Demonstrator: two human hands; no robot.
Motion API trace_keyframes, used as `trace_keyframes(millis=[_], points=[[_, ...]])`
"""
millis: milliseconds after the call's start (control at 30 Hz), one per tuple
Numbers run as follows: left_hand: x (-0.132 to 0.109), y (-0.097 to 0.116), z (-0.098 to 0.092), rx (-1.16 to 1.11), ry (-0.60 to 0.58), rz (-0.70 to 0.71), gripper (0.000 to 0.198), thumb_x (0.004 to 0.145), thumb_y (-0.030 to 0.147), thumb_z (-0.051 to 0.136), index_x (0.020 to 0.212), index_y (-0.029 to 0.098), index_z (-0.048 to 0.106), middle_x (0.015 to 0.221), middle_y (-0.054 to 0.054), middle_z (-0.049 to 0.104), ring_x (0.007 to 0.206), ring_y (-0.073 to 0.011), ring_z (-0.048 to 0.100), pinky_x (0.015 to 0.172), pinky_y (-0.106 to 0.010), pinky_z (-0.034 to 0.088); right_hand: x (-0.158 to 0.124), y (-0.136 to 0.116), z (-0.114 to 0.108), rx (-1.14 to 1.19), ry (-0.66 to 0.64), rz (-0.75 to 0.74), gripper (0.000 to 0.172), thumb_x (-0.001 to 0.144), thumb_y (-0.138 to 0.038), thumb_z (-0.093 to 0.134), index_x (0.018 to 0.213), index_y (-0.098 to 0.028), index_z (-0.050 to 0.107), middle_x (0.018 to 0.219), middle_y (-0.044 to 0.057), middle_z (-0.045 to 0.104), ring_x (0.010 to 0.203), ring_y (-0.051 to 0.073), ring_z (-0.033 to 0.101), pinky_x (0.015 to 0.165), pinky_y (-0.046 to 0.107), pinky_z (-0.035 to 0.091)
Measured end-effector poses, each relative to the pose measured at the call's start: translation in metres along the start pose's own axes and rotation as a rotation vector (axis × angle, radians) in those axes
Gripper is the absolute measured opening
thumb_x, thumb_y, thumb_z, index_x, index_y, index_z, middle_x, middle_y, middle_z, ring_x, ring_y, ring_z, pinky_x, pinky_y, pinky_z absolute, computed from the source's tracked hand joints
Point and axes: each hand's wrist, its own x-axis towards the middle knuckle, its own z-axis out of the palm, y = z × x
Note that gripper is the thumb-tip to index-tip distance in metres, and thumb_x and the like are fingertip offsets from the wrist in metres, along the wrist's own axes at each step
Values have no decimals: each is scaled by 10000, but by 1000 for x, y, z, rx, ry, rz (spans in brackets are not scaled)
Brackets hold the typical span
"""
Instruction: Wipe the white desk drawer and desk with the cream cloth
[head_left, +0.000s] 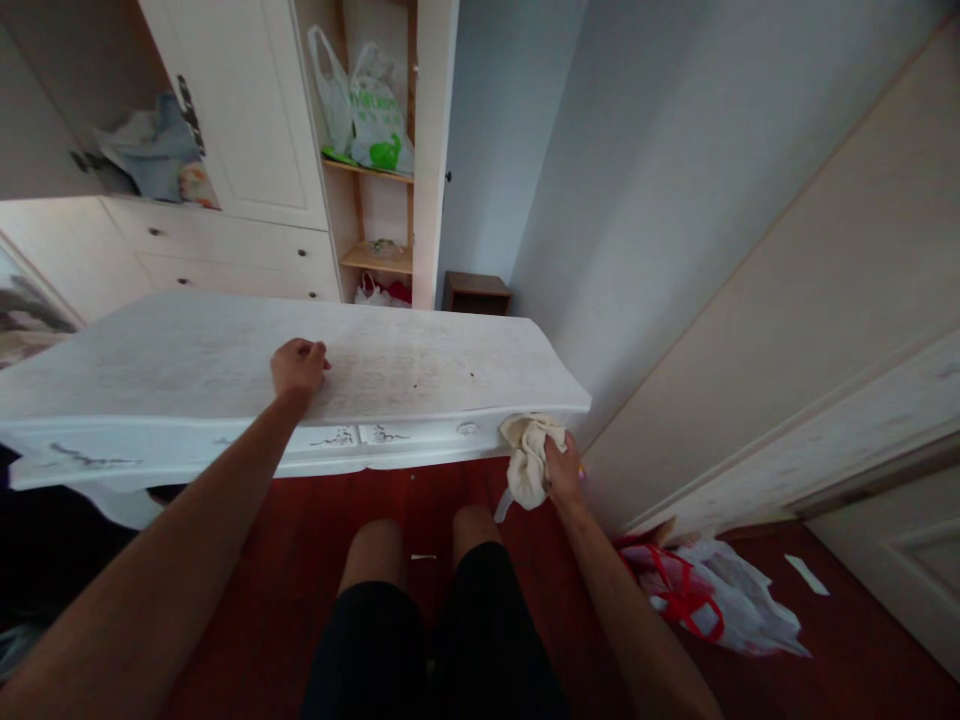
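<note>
Progress is judged partial: the top of the white table (pixel 420 360) is dull and streaked, dark specks are seen toward its right end, and grey marks run along the front edge. A wardrobe (pixel 247 130) is set behind the table, and the red floor (pixel 300 560) below carries a plastic bag (pixel 712 595). The cloth (pixel 527 455) is pressed against the front right corner and gripped in the closed fingers of the right hand (pixel 564 472). The left hand (pixel 298 366) is rested on the top as a loose fist, with nothing held.
</note>
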Motion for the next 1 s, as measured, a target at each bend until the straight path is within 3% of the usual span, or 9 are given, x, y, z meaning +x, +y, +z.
trace_keyframes(millis=[167,267,367,567,633,700,800,900,1000], points=[[-4,4,-1,4,9,-5,125,785,245,568,672,195,560,583,0,588,487,-141,508,527,-262,423,-42,-19,75,-71,22,-74,262,849,-404,551,1025,-217,601,1003,66,680,958,231,628,967,416,500],[-4,5,-1,-3,20,-7,122,780,243,570,668,193,564,576,3,583,483,-145,509,522,-261,420,-84,-30,112,-174,-111,-254,227,854,-320,587,1057,-220,599,1080,94,633,1082,259,588,1040,446,469],[-5,5,0,-14,32,-6,129,785,222,572,660,190,563,570,2,576,480,-143,497,525,-260,412,-115,-41,140,-237,-218,-325,204,887,-275,583,1082,-224,612,1075,94,593,1073,261,589,980,424,511],[-4,3,1,13,28,5,159,818,208,567,660,191,561,574,2,573,481,-133,486,542,-253,410,-149,-62,192,-354,-601,-418,253,896,-312,644,1133,-224,639,1130,83,598,1030,243,618,901,372,557],[-3,2,1,7,36,9,156,817,204,567,661,190,565,571,2,570,475,-132,483,543,-254,414,-156,-65,207,-416,-665,-418,252,908,-334,652,1137,-228,649,1148,83,609,1026,243,621,888,366,564],[-2,1,1,-10,42,4,149,812,201,567,663,190,565,565,0,567,471,-135,484,534,-256,412,-159,-63,215,-483,-692,-423,266,925,-357,647,1158,-229,657,1177,92,618,1050,252,622,882,366,568],[0,-2,3,-24,48,5,137,805,210,566,669,191,563,566,-5,569,473,-141,486,523,-260,406,-154,-51,210,-563,-766,-502,324,938,-376,654,1229,-234,660,1237,99,625,1099,257,626,896,358,569],[4,-6,5,-15,57,7,117,791,220,566,677,195,560,565,-3,567,474,-142,487,525,-258,410,-140,-36,189,-636,-836,-588,338,930,-377,682,1239,-241,674,1269,96,632,1120,250,633,923,343,566],[7,-9,6,-7,60,15,108,783,230,559,680,199,555,570,-1,571,477,-147,501,526,-260,419,-121,-26,162,-730,-808,-606,322,940,-381,677,1231,-245,689,1262,102,646,1105,248,644,921,342,568]])
